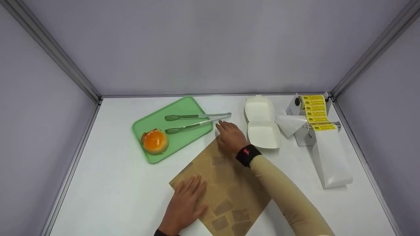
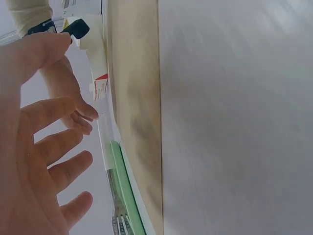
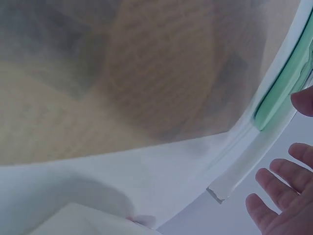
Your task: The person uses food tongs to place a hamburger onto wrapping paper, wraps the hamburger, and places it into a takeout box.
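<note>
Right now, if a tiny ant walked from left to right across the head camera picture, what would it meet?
The shiny burger bun, then the left hand, then the right hand, then the open white clamshell box, then the strip of yellow labels.

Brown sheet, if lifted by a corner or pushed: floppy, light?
Probably floppy: the brown sheet is broad with a thin edge, so it would likely sag from one corner. Likely light for its size, since it looks like paper. Pushed, it may slide easily: it lies flat on the smooth-looking white table.
</note>
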### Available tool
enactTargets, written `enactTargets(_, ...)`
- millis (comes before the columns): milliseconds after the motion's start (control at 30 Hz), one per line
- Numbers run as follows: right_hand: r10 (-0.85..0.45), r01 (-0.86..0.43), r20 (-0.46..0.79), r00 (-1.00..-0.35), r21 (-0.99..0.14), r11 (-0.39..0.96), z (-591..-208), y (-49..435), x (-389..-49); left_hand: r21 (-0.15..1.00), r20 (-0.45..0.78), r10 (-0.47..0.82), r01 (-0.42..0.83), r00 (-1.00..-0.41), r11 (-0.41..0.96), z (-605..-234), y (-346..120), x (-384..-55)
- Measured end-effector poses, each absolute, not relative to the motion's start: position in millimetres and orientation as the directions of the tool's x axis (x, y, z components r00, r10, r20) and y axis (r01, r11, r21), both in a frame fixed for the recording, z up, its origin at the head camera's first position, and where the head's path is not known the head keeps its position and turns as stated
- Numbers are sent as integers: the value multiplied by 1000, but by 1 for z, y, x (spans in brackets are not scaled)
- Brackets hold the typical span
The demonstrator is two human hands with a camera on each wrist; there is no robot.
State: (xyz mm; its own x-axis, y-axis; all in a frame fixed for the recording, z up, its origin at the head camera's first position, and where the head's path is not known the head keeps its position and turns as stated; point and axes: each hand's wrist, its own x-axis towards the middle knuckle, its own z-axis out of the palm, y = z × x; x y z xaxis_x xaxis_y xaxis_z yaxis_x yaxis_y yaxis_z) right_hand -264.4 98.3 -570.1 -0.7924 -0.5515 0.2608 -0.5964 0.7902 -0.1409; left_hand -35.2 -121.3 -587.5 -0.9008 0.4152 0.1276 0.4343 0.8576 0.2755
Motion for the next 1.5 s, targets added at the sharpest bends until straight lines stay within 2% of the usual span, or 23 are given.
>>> enactTargets(200,-544,-573,192,-817,-157,805,-570,93,-280,277,101,413,424,-905,862,-588,-121,-31)
enactTargets(433,-526,-554,186,-830,-158,818,-575,94,-293,303,19,414,400,-910,865,-586,-119,-27)
enactTargets(833,-537,-544,96,-838,-64,837,-574,90,-306,339,-41,397,361,-917,869,-585,-121,-23)
enactTargets(1067,-536,-545,156,-829,-16,838,-575,86,-314,347,-69,377,332,-924,877,-586,-122,-23)
enactTargets(1267,-569,-575,184,-801,23,818,-584,84,-319,333,-33,373,341,-927,879,-587,-124,-23)
enactTargets(1400,-612,-620,146,-777,-11,784,-586,83,-322,328,-6,368,346,-930,879,-587,-125,-24)
enactTargets(1500,-629,-637,102,-770,-93,765,-581,80,-324,336,-2,365,343,-931,877,-588,-124,-26)
